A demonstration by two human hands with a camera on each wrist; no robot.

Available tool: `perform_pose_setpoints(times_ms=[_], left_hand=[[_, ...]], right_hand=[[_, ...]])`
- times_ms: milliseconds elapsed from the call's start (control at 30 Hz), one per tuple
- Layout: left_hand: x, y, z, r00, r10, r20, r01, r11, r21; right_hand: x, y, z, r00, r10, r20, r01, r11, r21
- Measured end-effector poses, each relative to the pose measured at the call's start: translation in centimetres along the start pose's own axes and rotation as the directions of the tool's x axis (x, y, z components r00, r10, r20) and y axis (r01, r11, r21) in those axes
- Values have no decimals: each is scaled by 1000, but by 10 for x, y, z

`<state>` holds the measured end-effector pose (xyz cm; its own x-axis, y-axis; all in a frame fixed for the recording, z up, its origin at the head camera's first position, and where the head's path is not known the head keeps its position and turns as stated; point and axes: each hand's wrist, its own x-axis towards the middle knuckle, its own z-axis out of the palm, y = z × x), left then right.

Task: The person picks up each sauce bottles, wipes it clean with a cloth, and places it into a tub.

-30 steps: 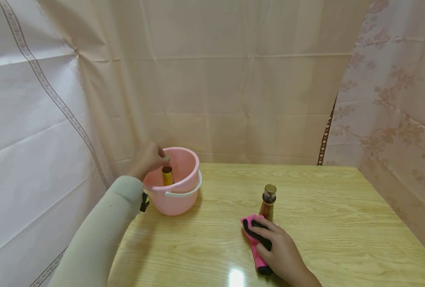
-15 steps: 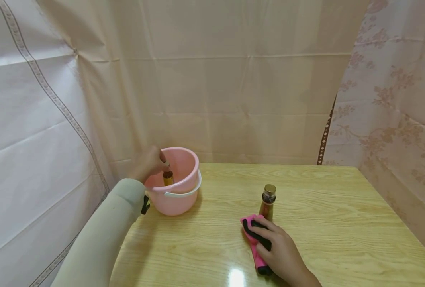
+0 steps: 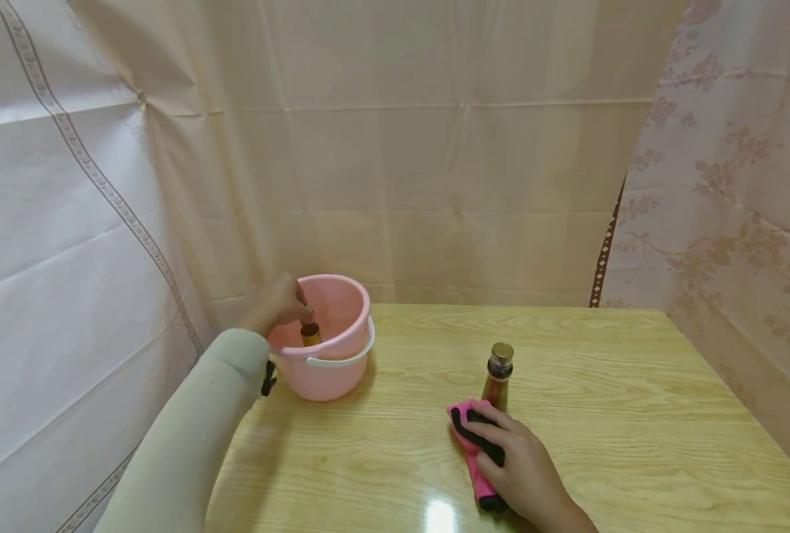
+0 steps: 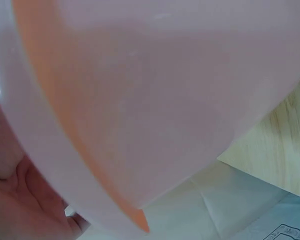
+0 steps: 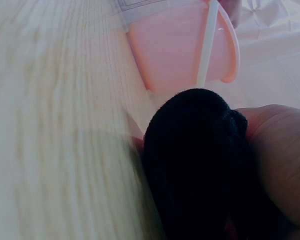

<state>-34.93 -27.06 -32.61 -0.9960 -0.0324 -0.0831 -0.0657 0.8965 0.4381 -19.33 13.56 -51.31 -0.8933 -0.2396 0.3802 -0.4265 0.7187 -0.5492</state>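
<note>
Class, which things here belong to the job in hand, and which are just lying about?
Seemingly in the job:
small bottle at left hand
pink bucket
pink-and-black item under right hand

Apparently just there:
gold-capped bottle
beige sheet

The bucket (image 3: 324, 379) is pink with a white handle (image 3: 341, 362), the inner bottle (image 3: 311, 337) dark brown and yellow, the other bottle (image 3: 496, 391) brown with a gold cap (image 3: 503, 351), the bundle (image 3: 480, 443) pink and black, the bench (image 3: 381, 451) yellow wood-grained, and the right-hand sheet (image 3: 734, 178) pale pink with darker flowers.

Booth (image 3: 68, 222) of sheets (image 3: 434, 163) round table (image 3: 601, 414)
</note>
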Motion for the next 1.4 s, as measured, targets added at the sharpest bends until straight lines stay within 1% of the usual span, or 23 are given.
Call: perform_pose_setpoints(times_ms=[133, 267, 333, 400, 467, 600, 700, 833, 933, 1033, 1133, 1233, 1300, 1367, 1400], left_hand=[[2, 1, -4, 999, -20, 50, 22, 999, -31], [2, 3, -9, 996, -24, 84, 25, 1000, -10], [2, 4, -11, 996, -25, 91, 23, 1000, 20], [1, 5, -12, 995, -35, 98, 34, 999, 14], [0, 5, -12, 995, -38, 90, 38, 999, 3], [-3, 6, -9, 998, -17, 66, 21, 998, -65], [-3, 7, -9, 998, 1, 64, 4, 998, -67], [-2, 9, -8, 997, 8, 82, -5, 999, -38], [0, 9, -7, 997, 17, 76, -14, 999, -43], [0, 7, -4, 997, 35, 63, -31, 997, -73], [2, 3, -2, 997, 56, 61, -48, 991, -123], [5, -2, 1, 994, 91, 57, -78, 978, -196], [6, -4, 3, 993, 114, 43, -102, 970, -221], [8, -6, 5, 990, 143, 13, -136, 963, -234], [8, -7, 7, 989, 149, -4, -145, 961, -236]], right_hand=[[0, 0, 0, 1000, -1, -6, 1, 1000, -4], [0, -1, -1, 1000, -1, -7, 1, 1000, -8], [0, -1, -1, 1000, 0, -6, 0, 1000, -10], [0, -2, -1, 1000, 2, 1, -2, 1000, -10], [0, -1, -1, 1000, 7, 11, -7, 1000, -3], [1, -1, -1, 999, 21, 32, -22, 1000, 21], [1, -1, -1, 999, 23, 31, -24, 1000, 18], [1, -1, -1, 999, 26, 29, -26, 1000, 5], [1, -1, -1, 999, 22, 25, -22, 1000, -1], [1, -1, -1, 1000, 17, 18, -17, 1000, -7], [1, -1, 0, 1000, 20, 20, -20, 1000, -12], [1, -1, 0, 999, 27, 29, -26, 1000, -15], [0, -1, 0, 999, 33, 33, -32, 999, -15], [0, -1, 0, 999, 37, 36, -37, 999, -13], [0, -1, -1, 999, 37, 36, -37, 999, -12]])
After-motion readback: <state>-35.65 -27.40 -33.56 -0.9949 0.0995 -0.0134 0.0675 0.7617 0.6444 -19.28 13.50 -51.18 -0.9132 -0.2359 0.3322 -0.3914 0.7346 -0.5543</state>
